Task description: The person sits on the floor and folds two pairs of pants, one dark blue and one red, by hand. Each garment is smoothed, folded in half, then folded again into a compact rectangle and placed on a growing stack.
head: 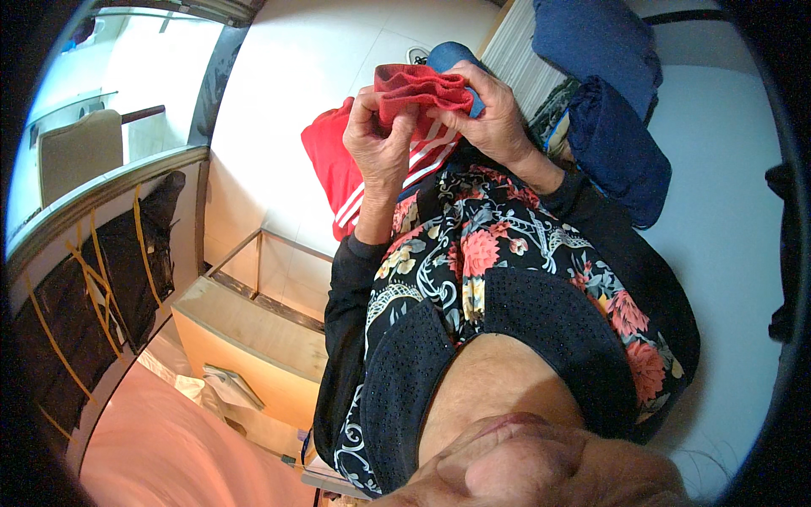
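A red garment (327, 149) with white stripes hangs from my two hands over my lap. Its gathered red band (421, 82) is bunched into folds at the top. My left hand (381, 152) pinches the near left part of this band between thumb and fingers. On the other side, my right hand (497, 117) grips the right end, thumb below and fingers over the top. The lower part of the garment is partly hidden behind my left hand and forearm.
Dark blue clothing (618, 146) is heaped to my right. At the left stand a wooden cabinet (253, 348) and dark bundles (95, 291) with yellow cords. A beige chair (81, 155) shows beyond a glass pane. Pink fabric (171, 437) spreads at lower left; pale floor tiles (304, 57) lie ahead.
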`<action>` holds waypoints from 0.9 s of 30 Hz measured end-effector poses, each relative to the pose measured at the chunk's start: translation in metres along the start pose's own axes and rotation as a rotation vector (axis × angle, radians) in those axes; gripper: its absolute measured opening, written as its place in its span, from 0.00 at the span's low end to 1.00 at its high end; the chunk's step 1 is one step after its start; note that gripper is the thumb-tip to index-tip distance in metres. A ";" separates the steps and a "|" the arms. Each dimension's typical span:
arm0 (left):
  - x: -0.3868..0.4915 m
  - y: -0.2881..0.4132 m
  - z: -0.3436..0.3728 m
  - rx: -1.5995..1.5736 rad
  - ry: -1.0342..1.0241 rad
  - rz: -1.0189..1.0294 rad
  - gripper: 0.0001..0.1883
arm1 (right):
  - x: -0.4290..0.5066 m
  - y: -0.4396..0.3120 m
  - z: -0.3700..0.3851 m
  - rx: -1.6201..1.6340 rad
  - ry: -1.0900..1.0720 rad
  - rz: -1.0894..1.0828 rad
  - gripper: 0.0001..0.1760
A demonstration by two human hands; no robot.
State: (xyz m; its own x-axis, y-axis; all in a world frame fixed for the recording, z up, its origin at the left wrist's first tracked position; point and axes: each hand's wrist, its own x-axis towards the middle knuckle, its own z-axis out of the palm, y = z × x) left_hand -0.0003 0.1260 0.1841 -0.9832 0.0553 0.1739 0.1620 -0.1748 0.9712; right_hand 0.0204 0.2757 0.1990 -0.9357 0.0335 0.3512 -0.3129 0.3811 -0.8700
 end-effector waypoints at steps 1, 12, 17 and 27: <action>0.000 -0.001 0.000 -0.006 -0.003 0.006 0.06 | -0.001 0.001 0.000 0.025 -0.012 0.009 0.22; 0.008 0.004 -0.015 -0.022 -0.209 -0.291 0.22 | -0.003 0.002 -0.001 0.088 -0.039 -0.083 0.14; 0.001 -0.001 -0.017 -0.021 -0.278 -0.277 0.13 | -0.003 0.004 -0.006 0.078 -0.098 -0.067 0.14; -0.003 -0.003 -0.015 0.017 -0.269 -0.188 0.12 | 0.001 0.003 -0.012 0.179 -0.195 -0.028 0.27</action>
State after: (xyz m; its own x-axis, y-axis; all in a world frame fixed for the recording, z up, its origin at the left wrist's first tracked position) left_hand 0.0011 0.1118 0.1777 -0.9389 0.3433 0.0256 -0.0169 -0.1203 0.9926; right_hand 0.0204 0.2879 0.2007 -0.9346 -0.1601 0.3177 -0.3466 0.2094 -0.9143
